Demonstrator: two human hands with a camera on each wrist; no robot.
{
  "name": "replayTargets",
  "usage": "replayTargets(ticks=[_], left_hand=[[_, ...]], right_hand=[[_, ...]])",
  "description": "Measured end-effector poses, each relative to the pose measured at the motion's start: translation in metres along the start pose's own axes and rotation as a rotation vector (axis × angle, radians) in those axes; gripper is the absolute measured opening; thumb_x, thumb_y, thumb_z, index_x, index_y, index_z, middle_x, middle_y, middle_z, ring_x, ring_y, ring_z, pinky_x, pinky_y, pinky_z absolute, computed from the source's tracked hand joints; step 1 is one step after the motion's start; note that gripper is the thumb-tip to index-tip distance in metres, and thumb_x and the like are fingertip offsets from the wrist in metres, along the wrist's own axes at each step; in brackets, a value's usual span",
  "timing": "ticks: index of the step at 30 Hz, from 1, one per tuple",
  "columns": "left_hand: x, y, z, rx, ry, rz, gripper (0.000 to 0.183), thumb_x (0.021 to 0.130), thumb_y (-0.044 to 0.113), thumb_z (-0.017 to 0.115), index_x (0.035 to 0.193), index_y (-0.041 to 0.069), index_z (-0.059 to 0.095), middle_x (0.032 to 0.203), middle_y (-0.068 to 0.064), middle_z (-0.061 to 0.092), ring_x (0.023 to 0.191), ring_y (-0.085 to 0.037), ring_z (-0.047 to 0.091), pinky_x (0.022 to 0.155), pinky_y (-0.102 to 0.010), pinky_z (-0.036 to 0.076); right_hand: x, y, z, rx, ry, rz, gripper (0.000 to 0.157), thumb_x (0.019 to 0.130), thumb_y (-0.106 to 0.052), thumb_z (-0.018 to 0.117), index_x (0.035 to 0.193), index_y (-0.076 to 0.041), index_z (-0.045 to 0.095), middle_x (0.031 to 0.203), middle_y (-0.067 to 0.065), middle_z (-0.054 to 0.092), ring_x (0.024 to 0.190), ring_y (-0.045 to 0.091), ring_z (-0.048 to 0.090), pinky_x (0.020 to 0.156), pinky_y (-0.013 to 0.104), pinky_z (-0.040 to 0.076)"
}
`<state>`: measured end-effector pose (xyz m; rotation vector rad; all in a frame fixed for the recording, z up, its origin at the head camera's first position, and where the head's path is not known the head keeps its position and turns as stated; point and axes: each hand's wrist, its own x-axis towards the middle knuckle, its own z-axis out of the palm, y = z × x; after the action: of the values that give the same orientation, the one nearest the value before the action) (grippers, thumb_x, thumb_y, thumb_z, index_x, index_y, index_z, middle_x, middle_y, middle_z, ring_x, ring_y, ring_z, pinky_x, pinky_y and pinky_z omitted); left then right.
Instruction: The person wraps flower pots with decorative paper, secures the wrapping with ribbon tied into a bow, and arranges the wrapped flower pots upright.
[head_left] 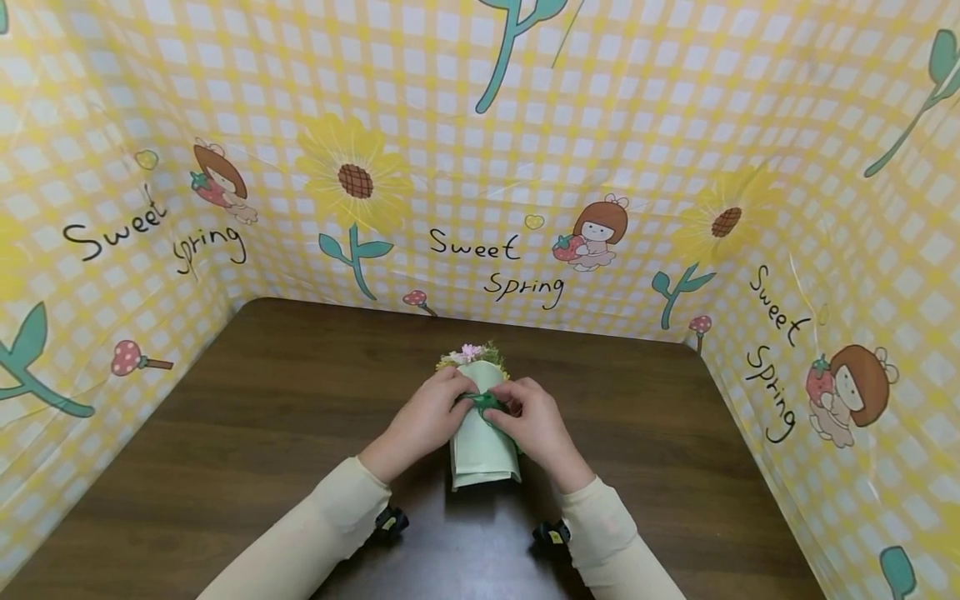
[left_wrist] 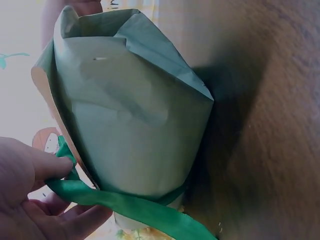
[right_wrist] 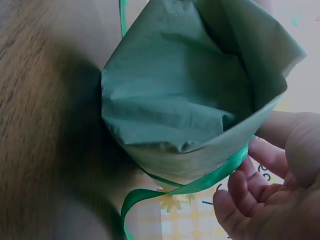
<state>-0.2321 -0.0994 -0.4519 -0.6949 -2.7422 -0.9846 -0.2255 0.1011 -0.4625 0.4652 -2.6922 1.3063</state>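
A small bouquet wrapped in pale green paper lies on the table, its pink and yellow flowers pointing away from me. Around the wrap runs a green satin ribbon, bunched on top between both hands. My left hand pinches the ribbon between thumb and fingers; in the left wrist view a loose tail hangs past the paper. From the other side, my right hand pinches the ribbon near the middle. The right wrist view shows the open, folded paper end, while the right thumb tip is hidden there.
The dark wooden table spreads around the bouquet. A yellow checked cloth with printed sunflowers and lettering walls in the back and both sides. Small black wrist cameras sit under both cuffs.
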Motion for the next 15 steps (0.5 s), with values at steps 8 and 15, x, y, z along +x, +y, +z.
replayTargets(ticks=[8, 15], left_hand=[[-0.0018, 0.0064, -0.0006, -0.006, -0.057, 0.046, 0.009, 0.102, 0.013, 0.064, 0.106, 0.015, 0.072, 0.11, -0.001, 0.065, 0.097, -0.015, 0.062, 0.083, -0.035, 0.054], [-0.0018, 0.0086, 0.0019, -0.045, -0.091, 0.071, 0.011, 0.103, 0.012, 0.062, 0.106, 0.015, 0.072, 0.111, -0.001, 0.064, 0.098, -0.015, 0.062, 0.085, -0.036, 0.054]], right_hand=[[-0.0002, 0.0042, 0.0013, -0.129, 0.033, -0.088, 0.018, 0.089, -0.016, 0.081, 0.084, -0.019, 0.063, 0.087, -0.005, 0.058, 0.077, 0.013, 0.052, 0.07, 0.029, 0.046], [-0.0012, 0.0034, 0.0024, -0.301, 0.064, -0.156, 0.013, 0.088, -0.01, 0.071, 0.097, -0.019, 0.068, 0.075, -0.007, 0.053, 0.065, 0.01, 0.048, 0.06, 0.026, 0.043]])
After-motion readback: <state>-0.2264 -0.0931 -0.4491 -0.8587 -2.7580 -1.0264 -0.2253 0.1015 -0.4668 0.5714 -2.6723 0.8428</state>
